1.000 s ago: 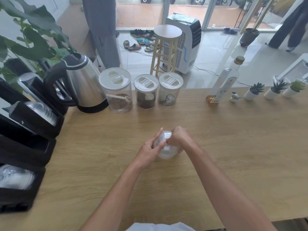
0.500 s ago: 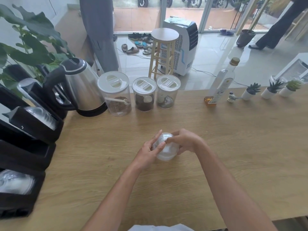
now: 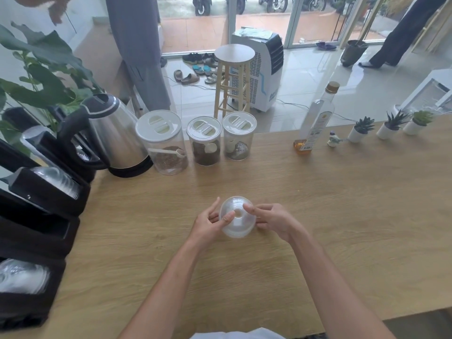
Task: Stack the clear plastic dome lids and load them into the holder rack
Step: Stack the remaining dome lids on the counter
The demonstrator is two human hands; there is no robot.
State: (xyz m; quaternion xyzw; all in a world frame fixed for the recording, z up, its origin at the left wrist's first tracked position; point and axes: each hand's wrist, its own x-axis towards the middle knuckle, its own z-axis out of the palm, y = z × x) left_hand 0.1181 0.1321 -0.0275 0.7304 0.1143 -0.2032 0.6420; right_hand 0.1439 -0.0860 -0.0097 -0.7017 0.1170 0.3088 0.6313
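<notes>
A small stack of clear plastic dome lids [image 3: 238,222] stands dome-up on the wooden counter [image 3: 330,204] in the middle of the view. My left hand [image 3: 208,225] grips its left side with the thumb on the dome. My right hand [image 3: 271,220] holds the right side, its index fingertip near the top hole. The black holder rack [image 3: 41,228] stands at the left edge of the counter. Several of its slots hold clear lids [image 3: 61,182], and more lids [image 3: 23,277] fill the nearest slot.
Along the counter's far edge stand a steel kettle [image 3: 117,140], three clear canisters with white tops [image 3: 204,141], a glass bottle [image 3: 315,121], a small figurine and three potted succulents [image 3: 391,126]. A leafy plant [image 3: 44,69] rises behind the rack. A person's legs show beyond the glass doors.
My right hand has slid off the top of the lid stack to its right side, which uncovers the dome and its hole. The left hand keeps its grip. The view has tilted upward slightly.
</notes>
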